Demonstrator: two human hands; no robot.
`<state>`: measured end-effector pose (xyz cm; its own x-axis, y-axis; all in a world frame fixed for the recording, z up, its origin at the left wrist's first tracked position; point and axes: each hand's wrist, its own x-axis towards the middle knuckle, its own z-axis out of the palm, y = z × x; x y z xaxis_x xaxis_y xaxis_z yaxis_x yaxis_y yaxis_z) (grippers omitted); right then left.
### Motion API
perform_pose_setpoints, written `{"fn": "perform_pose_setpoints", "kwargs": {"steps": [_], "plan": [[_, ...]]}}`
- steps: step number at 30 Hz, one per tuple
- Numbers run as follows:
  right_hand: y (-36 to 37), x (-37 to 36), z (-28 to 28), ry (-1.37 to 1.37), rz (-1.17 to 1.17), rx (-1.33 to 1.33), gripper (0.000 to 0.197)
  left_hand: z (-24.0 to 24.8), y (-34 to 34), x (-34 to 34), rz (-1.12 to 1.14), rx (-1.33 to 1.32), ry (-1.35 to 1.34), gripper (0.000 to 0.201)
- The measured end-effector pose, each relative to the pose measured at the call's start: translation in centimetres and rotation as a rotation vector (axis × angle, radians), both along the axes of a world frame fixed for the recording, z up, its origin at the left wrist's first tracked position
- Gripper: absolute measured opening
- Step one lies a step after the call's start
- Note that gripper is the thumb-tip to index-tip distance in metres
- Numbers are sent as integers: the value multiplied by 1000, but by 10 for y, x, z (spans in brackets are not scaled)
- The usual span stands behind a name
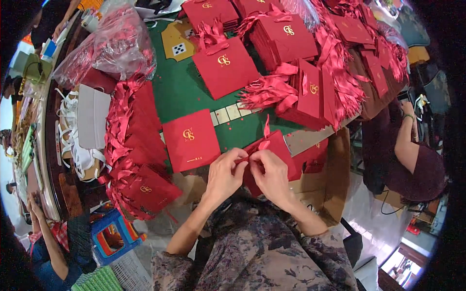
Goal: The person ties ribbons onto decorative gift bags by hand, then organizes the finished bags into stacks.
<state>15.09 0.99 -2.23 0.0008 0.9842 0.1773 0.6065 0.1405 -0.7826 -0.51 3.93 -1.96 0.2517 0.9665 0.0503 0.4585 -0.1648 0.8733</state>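
A table with a green surface point(177, 94) carries mostly red ribbon-handled paper gift bags. A long overlapping row of bags point(143, 131) lines the left edge down to the near left corner. One flat gift bag point(191, 140) lies by the near edge, left of centre; another bag point(225, 68) lies nearer the middle. An upper stack point(284, 41) and a tilted lower stack point(310, 94) occupy the right half. A cream strip point(228, 114) of squares crosses the middle; red specks dot the green.

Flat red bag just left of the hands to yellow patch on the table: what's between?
Head view: green tabletop between the flat red bag and the yellow patch.
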Motion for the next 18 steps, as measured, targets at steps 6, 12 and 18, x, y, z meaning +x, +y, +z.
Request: {"fn": "perform_pose_setpoints", "kwargs": {"steps": [6,12,18], "plan": [[-2,10,37,-18,13,-27,19,1,-1,-1,56,-4,32,22],[23,28,53,-193,49,158,12,1,-1,-4,-121,96,-34,18],[51,48,23,-186,467,-260,12,1,-1,1,-159,288,116,17]]}}
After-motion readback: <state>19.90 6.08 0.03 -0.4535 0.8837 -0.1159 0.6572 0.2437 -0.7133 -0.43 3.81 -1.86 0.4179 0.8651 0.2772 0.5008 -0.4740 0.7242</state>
